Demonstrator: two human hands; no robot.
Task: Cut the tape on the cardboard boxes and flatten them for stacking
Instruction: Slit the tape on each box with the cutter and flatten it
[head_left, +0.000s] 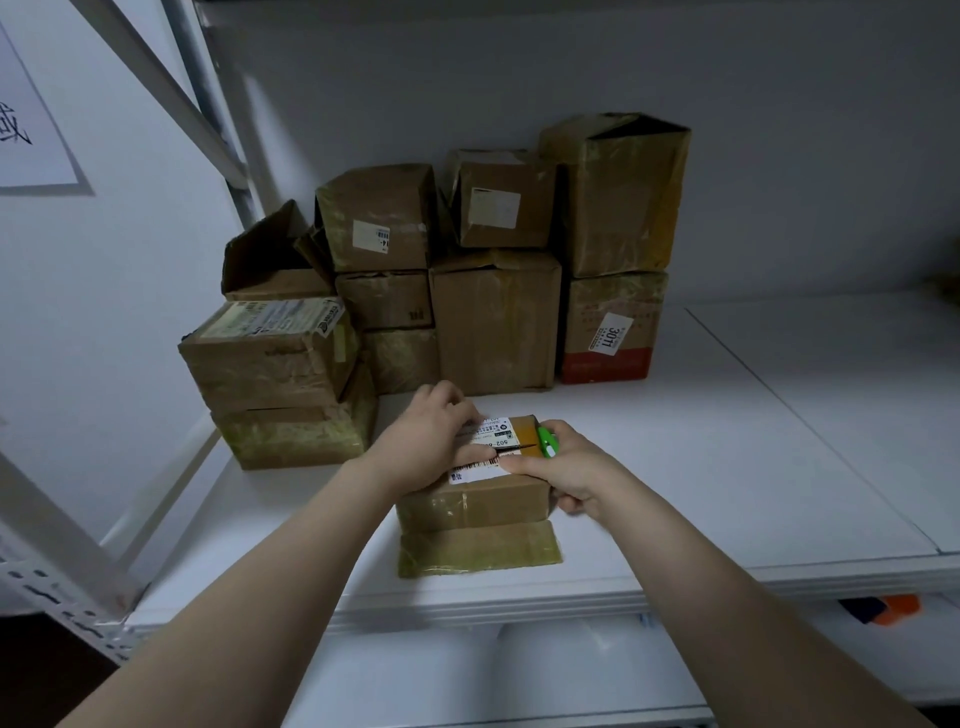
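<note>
A small brown cardboard box (475, 501) with a white shipping label on top stands near the front of the white shelf (727, 467). One taped flap lies flat on the shelf in front of it. My left hand (426, 441) presses down on the left part of the box top, fingers over the label. My right hand (566, 467) grips a small green cutter (546, 441) at the right end of the top seam. A dark slit runs along that seam under the label.
Several taped cardboard boxes (493, 317) are stacked against the back wall and the left corner; some are open at the top. A metal rack post (62, 530) slants at the left. An orange and dark object (883, 608) lies on the lower shelf at right.
</note>
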